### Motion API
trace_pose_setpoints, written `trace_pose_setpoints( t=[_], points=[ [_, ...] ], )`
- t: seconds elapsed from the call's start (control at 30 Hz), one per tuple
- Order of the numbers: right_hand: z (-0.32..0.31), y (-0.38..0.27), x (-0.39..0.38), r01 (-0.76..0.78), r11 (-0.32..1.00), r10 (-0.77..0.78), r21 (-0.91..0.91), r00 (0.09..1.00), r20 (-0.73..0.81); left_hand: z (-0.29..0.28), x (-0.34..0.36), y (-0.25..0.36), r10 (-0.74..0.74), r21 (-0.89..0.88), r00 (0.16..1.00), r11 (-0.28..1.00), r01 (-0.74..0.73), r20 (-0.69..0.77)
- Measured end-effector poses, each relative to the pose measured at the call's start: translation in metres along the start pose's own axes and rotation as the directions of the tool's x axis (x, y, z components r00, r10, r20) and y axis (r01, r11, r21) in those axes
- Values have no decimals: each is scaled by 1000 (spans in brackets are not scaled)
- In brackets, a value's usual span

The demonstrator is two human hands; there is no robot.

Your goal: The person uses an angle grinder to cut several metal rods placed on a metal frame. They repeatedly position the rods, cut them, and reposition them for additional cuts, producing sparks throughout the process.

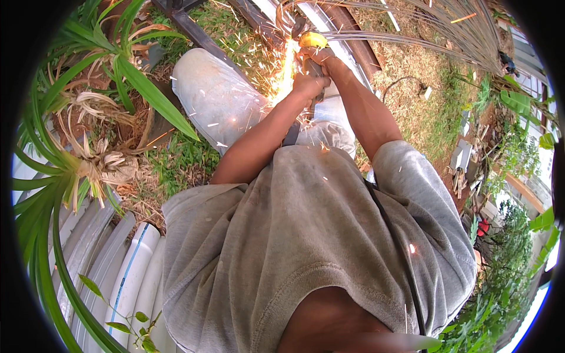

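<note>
Both hands are closed on an angle grinder with a yellow head (313, 40). My right hand (321, 57) grips it just behind the yellow part; my left hand (309, 88) is wrapped round its body nearer to me. Bright sparks (285, 73) spray down and leftward from the disc, which is hidden in the glare, by a dark steel frame (259, 26) at the top. Sparks fall over my jeans-clad left knee (209, 97). A black cord (388, 223) runs down over my right shoulder.
Several long thin rods (412, 38) extend rightward near the top, beside white and rusty metal lengths (350, 35). Long-leaved plants (153, 94) are at the left. White pipes (138, 279) lie at lower left. Dry grass (424, 100), scattered debris and greenery fill the right side.
</note>
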State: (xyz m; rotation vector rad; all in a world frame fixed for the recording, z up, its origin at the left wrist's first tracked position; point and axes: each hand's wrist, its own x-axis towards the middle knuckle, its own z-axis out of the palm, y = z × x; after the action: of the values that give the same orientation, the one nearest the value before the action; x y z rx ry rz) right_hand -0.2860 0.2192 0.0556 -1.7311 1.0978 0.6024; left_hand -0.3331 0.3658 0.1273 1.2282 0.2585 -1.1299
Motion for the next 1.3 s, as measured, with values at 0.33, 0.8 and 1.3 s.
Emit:
trace_pose_setpoints(
  t=[0.33, 0.8, 1.3],
  points=[
    [-4, 6, -3, -14, 987, 12, 162, 1000, 14, 0, 6, -6, -79, 29, 996, 996, 80, -31],
    [-1, 13, 28, -19, 996, 20, -85, 1000, 8, 0, 13, -7, -72, -1, 997, 997, 72, -11],
    [-1, 4, 20, 30, 991, -33, -129, 999, -22, -1, 1, 4, -112, -31, 993, 993, 111, -22]
  ],
)
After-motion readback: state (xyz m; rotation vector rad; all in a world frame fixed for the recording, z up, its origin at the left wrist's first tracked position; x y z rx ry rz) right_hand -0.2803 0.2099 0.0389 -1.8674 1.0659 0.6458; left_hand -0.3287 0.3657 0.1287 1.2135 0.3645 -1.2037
